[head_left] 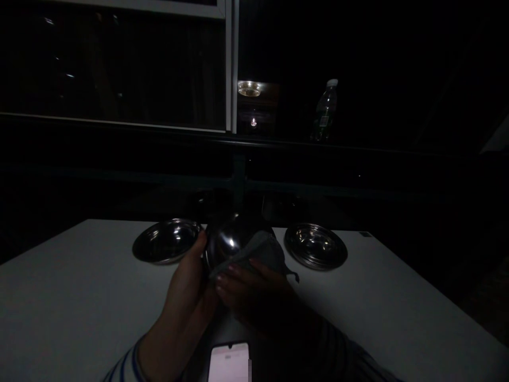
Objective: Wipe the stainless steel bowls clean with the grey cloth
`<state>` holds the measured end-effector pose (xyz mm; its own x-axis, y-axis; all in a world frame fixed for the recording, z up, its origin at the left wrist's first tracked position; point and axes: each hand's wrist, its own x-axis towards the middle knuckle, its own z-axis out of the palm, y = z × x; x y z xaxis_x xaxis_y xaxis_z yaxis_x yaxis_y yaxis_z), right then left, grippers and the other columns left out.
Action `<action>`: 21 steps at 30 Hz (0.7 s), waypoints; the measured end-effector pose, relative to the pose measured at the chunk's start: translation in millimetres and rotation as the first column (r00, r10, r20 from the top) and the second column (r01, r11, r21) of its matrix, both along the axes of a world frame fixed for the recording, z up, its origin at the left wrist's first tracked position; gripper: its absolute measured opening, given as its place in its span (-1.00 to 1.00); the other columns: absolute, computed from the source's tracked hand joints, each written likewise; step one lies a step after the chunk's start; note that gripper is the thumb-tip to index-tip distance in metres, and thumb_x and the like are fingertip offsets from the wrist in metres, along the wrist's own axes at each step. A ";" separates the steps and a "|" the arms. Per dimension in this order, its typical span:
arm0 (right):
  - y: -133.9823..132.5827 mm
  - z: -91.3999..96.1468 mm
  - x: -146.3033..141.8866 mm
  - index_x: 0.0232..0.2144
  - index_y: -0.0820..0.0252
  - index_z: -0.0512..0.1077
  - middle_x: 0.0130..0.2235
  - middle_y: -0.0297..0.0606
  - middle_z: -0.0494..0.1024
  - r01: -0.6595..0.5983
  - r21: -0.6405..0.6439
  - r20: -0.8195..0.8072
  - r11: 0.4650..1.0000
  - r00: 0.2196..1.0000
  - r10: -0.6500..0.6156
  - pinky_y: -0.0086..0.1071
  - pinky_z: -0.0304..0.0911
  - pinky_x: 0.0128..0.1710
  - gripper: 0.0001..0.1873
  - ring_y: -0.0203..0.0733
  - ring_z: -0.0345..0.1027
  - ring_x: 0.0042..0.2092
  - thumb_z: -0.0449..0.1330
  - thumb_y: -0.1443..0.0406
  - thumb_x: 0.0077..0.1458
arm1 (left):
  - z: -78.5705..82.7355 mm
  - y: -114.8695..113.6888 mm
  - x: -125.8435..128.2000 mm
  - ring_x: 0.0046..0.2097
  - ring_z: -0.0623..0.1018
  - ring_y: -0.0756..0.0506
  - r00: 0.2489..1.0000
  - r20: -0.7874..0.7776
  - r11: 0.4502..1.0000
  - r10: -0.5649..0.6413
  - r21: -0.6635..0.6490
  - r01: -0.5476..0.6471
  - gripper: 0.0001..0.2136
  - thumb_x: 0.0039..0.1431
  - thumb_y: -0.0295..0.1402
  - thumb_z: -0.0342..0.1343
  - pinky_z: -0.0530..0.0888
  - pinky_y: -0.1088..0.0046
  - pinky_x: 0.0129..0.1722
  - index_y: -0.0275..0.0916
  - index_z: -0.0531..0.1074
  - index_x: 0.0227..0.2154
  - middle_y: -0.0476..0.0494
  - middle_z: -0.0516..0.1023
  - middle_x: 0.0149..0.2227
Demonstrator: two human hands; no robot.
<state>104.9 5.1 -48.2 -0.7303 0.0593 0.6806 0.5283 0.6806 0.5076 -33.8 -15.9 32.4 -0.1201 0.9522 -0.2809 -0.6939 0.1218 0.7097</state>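
Observation:
Above the middle of the white table, a shiny metal bowl (228, 239) is held up with its rounded outside showing. My left hand (191, 286) grips it by the left rim, the thumb pointing up along the edge. Against the bowl's surface my right hand (254, 289) presses a grey cloth (260, 252), its fingers laid over the fabric. A loop or corner of the cloth hangs out to the right. Dim light hides the lower part of the bowl and much of my right hand.
On the white table (71, 297), a metal bowl (165, 241) stands at left and a stack of metal bowls (316, 246) at right. A lit phone (229, 363) is at the near edge. Behind, a plastic bottle (326, 111) stands by the dark window.

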 end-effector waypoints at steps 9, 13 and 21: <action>4.7 -0.5 8.1 0.00 0.20 0.27 0.07 -0.41 0.31 -0.024 -0.007 0.029 1.000 0.999 0.024 -0.27 0.06 0.13 -0.65 -0.26 -0.04 0.16 -0.05 0.30 0.16 | 1.0 2.7 -0.9 -0.56 0.50 0.00 1.000 0.000 0.999 0.009 0.036 -0.009 -0.79 0.17 -0.40 -0.10 0.43 0.55 -0.59 -0.27 0.43 -0.45 -0.03 0.53 -0.55; 3.3 2.0 8.5 0.01 0.17 0.25 0.08 -0.41 0.29 -0.030 -0.057 0.047 0.998 0.998 0.032 -0.21 0.02 0.14 -0.64 -0.23 -0.05 0.16 -0.04 0.28 0.15 | 4.2 1.6 -0.3 -0.57 0.49 0.00 0.999 0.016 0.998 0.041 0.051 -0.041 -0.81 0.15 -0.43 -0.09 0.41 0.57 -0.60 -0.28 0.41 -0.46 -0.04 0.51 -0.59; -0.3 3.9 7.8 0.02 0.21 0.23 0.09 -0.41 0.28 -0.022 -0.092 0.047 0.996 0.999 0.026 -0.21 -0.12 0.21 -0.63 -0.25 -0.11 0.19 -0.05 0.29 0.16 | -7.3 -0.1 8.3 -0.55 0.50 -0.01 0.991 0.030 0.992 -0.127 -0.001 0.127 -0.81 0.14 -0.38 -0.05 0.45 0.52 -0.54 -0.32 0.44 -0.43 -0.08 0.52 -0.56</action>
<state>112.6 4.8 -44.3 -0.7640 0.1018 0.6372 0.4879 0.7374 0.4671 -25.5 -16.1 25.1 0.0103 0.9585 -0.2849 -0.6933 0.2121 0.6888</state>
